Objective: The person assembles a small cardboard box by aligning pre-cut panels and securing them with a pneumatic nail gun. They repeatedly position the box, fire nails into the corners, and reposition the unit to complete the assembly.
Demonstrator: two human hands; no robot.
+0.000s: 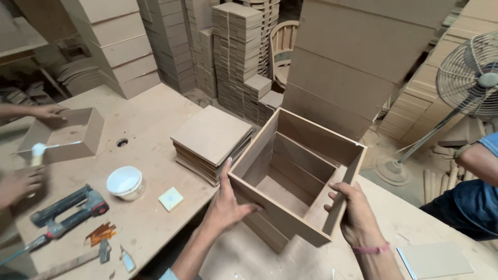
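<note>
Both hands (228,199) on open fibreboard box (306,140)

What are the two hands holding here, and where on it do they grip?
Both hold an open wooden box: the left hand grips its near-left wall, the right hand its near-right corner.

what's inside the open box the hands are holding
Inside the box one board divider crosses it, making two bare compartments. The near wall hides the front floor; the left hand and right hand grip its edges.
</note>
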